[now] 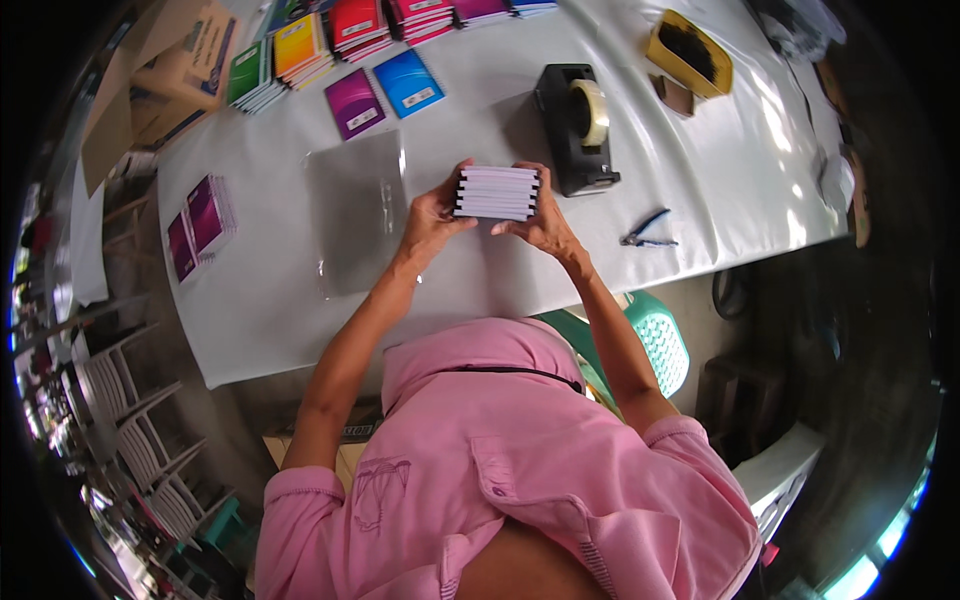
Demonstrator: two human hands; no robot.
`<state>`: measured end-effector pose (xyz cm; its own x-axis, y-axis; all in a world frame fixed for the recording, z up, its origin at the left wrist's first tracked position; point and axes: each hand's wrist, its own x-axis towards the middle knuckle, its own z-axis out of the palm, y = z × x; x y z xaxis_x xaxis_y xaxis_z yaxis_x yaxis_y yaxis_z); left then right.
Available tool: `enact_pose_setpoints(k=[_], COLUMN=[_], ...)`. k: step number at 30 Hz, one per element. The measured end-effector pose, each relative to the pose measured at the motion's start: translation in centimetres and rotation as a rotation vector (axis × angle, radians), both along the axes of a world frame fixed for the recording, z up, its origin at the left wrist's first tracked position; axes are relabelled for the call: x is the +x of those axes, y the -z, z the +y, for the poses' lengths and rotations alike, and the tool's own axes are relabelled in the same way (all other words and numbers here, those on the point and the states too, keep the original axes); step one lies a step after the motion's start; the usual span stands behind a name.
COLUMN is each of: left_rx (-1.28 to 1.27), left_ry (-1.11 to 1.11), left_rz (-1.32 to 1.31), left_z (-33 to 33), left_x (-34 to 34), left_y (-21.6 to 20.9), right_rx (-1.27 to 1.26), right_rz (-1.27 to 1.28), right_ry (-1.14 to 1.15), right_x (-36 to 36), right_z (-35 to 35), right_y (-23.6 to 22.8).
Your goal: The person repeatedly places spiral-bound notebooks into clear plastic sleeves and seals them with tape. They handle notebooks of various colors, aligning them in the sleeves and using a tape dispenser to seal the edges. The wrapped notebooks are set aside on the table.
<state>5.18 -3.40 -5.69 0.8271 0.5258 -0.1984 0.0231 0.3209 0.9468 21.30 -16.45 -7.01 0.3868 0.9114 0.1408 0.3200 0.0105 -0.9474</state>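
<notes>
Between my two hands is a stack of small notebooks, held above the table with its white page edges and dark binding ends facing me. My left hand grips the stack's left end, and my right hand closes round its right end. Just left of my left hand, a clear plastic sheet or bag lies flat on the table. A black tape dispenser with a roll of clear tape stands close to my right hand. Blue-handled nippers lie farther right.
Piles of spiral notebooks in several colours line the far side. A purple notebook and a blue notebook lie before them. More purple notebooks sit left. A yellow container stands far right, a cardboard box far left.
</notes>
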Motion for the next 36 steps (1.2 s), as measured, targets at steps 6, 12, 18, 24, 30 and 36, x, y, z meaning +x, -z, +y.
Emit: enact_pose_setpoints(k=[6,12,18,24,30,36], left_rx=[0.593,1.163,1.383,1.034,0.923,0.607], left_ry=[-0.068,-0.51,-0.451,-0.442,-0.228,-0.042], left_rz=[0.167,1.096,1.171,1.155,0.655,0.148], left_z=[1.2,7.0,6.7,5.8,0.7,0.5], left_x=[-1.7,-15.6,-16.5,-13.5,-5.9,-3.4], left_y=[0.3,5.9,7.1,-1.5,-6.9,-0.8], right_rx=[0.017,0.035,0.036,0.041,0.13,0.264], right_rz=[0.409,0.664,0.638,0.584,0.683,0.71], right_ry=[0.017,0.17,0.208,0.284,0.327,0.341], right_x=[-0.3,-0.4,-2.8,-4.2,-2.3,0.3], right_z=[0.1,-2.7,-2.4,-3.4,-5.3,-5.4], right_y=[0.2,-1.5,-1.8,-4.0,-4.4,-6.4])
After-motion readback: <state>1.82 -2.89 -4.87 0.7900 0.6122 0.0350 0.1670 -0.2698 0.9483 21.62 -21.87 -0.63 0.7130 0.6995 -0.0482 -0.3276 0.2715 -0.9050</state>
